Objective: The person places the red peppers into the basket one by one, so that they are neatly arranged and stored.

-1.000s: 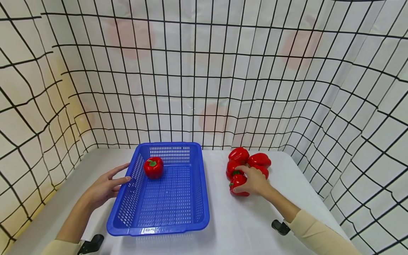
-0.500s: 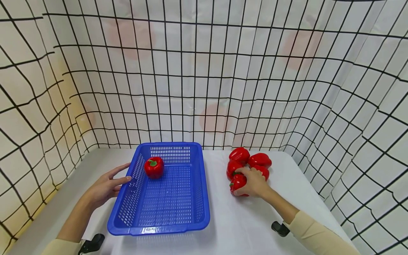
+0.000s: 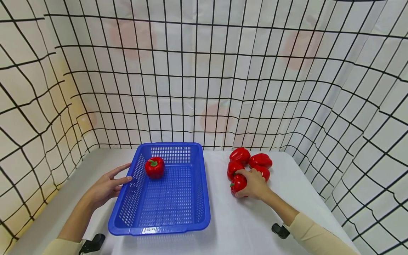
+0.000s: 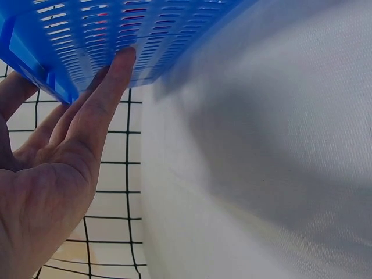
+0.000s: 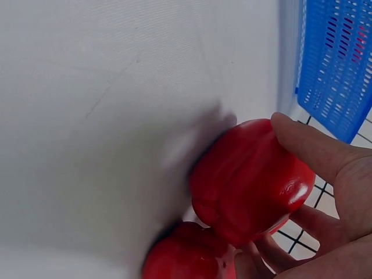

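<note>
Evidently, the right hand [image 3: 253, 182] grips the front pepper [image 3: 238, 185], thumb and fingers on opposite sides.
Whether this pepper touches the table [image 3: 226, 219], I cannot tell. The left hand [image 3: 106, 186] lays rather straight fingers against the basket [image 3: 172, 202], probably to steady it; one pepper [image 3: 154, 168] sits inside. Other peppers [image 3: 240, 156] crowd the gripping fingers, the basket's wall is raised, and black netting [image 3: 195, 76] stands behind.

Over the past 1 second, the right grip [image 3: 254, 183] has tightened around the nearest red pepper [image 3: 237, 184].
</note>
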The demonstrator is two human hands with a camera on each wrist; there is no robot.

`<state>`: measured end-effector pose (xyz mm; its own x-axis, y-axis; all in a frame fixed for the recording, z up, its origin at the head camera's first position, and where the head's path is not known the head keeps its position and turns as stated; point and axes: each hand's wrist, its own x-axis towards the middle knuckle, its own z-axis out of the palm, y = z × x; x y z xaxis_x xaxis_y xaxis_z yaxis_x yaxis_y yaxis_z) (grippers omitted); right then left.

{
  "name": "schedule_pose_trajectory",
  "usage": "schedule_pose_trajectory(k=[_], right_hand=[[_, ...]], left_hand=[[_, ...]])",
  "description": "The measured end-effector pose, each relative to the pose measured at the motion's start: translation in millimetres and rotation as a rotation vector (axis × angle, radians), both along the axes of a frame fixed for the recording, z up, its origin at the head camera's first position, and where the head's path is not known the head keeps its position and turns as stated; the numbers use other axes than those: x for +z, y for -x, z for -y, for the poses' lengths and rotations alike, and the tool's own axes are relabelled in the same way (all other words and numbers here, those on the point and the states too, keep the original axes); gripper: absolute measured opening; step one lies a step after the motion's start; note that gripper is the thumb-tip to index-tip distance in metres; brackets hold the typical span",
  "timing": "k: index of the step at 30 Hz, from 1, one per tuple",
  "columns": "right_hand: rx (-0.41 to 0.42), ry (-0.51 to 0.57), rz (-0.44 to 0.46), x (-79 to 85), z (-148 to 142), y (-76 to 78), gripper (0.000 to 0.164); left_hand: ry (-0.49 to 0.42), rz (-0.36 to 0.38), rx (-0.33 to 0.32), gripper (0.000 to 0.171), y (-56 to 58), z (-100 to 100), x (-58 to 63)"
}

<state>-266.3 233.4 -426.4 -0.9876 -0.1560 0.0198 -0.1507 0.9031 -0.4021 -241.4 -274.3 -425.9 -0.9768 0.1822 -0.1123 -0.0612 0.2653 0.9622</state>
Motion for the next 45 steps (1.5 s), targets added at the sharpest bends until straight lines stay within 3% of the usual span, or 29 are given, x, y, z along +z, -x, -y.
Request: schedule_pose_trajectory(k=[23, 34, 45], right_hand=[[-0.026, 0.036, -0.022, -5.1, 0.9, -1.5, 0.08], [-0.007, 0.034, -0.023, 8.3, 3.4, -5.4, 0.081], [0.013, 0.055, -0.093, 20.9, 5.6, -0.5, 0.079]], left_hand=[[-0.013, 0.016, -0.012, 0.084, 0.3, 0.8, 0.8], [-0.01, 0.016, -0.011, 0.084, 0.8, 0.5, 0.6], [-0.017, 0.012, -0.018, 0.084, 0.8, 1.6, -0.1]])
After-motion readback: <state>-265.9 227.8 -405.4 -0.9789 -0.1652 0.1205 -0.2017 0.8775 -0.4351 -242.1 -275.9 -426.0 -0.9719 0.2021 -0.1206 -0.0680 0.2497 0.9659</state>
